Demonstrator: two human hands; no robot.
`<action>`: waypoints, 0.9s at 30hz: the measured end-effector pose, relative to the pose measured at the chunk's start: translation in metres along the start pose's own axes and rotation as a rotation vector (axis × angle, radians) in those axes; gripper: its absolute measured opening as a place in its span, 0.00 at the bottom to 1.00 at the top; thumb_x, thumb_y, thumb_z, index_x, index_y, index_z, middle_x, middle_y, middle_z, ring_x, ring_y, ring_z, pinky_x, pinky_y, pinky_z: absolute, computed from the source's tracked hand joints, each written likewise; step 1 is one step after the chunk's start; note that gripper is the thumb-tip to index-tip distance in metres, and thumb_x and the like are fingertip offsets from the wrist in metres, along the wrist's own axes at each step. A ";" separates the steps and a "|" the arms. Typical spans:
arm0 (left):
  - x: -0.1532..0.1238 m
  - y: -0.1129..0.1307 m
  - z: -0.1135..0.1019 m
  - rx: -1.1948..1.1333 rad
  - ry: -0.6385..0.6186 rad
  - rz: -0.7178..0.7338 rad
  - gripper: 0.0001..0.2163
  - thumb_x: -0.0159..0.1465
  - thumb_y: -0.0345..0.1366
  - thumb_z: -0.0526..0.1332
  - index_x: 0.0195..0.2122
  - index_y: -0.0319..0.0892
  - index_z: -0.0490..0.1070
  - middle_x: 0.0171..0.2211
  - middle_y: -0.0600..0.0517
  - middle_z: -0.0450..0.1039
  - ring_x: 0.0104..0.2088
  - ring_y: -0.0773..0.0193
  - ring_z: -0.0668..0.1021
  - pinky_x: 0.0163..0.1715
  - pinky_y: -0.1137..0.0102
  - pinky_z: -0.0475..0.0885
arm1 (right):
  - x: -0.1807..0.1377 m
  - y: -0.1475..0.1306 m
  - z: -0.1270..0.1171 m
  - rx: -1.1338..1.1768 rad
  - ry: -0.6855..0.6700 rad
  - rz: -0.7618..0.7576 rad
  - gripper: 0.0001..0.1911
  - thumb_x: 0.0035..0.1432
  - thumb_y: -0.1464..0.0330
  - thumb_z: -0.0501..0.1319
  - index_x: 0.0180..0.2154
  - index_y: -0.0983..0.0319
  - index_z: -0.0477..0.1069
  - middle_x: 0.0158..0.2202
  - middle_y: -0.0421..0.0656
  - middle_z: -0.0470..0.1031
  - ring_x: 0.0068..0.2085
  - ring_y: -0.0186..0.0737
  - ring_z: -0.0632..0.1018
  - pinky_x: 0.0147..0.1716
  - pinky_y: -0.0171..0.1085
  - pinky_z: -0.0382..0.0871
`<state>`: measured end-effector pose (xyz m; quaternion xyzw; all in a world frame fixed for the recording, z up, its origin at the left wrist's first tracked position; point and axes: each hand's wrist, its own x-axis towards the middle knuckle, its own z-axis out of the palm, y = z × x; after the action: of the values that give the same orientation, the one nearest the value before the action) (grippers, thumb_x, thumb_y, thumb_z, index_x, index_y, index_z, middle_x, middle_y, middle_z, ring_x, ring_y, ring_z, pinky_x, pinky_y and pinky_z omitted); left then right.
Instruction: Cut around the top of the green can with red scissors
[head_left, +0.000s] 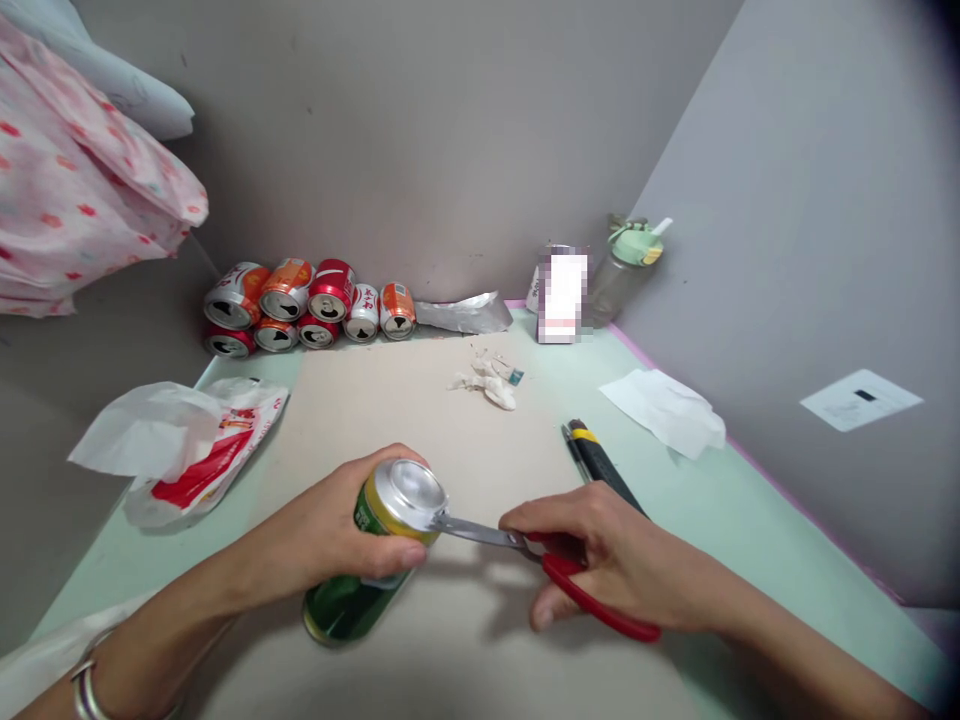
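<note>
My left hand [352, 525] is wrapped round a green and yellow drink can [346, 608], tilted with its silver domed bottom facing up toward me. In my right hand [600, 560] is a pair of scissors [592, 603] with red handles. The scissor blades meet the can's edge just below its silver rim, on the right side. Whether the tip has gone through the metal, I cannot tell. Beyond my right hand lies a black and yellow utility knife [600, 460], with a thin dark pen-like item beside it.
Several drink cans [330, 290] lie stacked along the back wall, beside a cut silver metal sheet [469, 313]. Crumpled tissue [491, 382] lies mid-table. A tissue pack [217, 450] is left; a phone [562, 295], a green-lidded bottle [630, 260] and white paper [664, 408] are right.
</note>
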<state>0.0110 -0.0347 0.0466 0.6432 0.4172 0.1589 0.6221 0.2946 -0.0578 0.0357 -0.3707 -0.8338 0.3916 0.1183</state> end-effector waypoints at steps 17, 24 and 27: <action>0.002 0.005 0.016 0.391 0.490 -0.075 0.21 0.55 0.43 0.67 0.47 0.48 0.63 0.36 0.56 0.72 0.36 0.59 0.73 0.37 0.68 0.67 | -0.004 0.004 0.014 -0.441 0.197 -0.004 0.23 0.70 0.50 0.52 0.42 0.62 0.73 0.27 0.41 0.71 0.25 0.37 0.66 0.26 0.35 0.53; 0.000 0.002 0.003 0.123 0.142 -0.052 0.18 0.55 0.42 0.68 0.44 0.46 0.66 0.35 0.57 0.71 0.34 0.63 0.72 0.33 0.72 0.66 | -0.001 0.003 0.005 -0.194 0.081 -0.022 0.21 0.61 0.47 0.62 0.36 0.59 0.71 0.26 0.34 0.65 0.26 0.33 0.63 0.27 0.32 0.54; -0.002 0.002 -0.002 -0.017 -0.025 -0.014 0.19 0.54 0.42 0.70 0.44 0.45 0.67 0.32 0.58 0.69 0.32 0.65 0.69 0.31 0.73 0.65 | 0.000 0.001 0.001 -0.042 -0.010 -0.029 0.23 0.58 0.47 0.65 0.30 0.59 0.67 0.25 0.32 0.57 0.27 0.32 0.56 0.25 0.31 0.52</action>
<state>0.0091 -0.0346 0.0496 0.6366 0.4128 0.1501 0.6339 0.2946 -0.0586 0.0341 -0.3590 -0.8478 0.3740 0.1119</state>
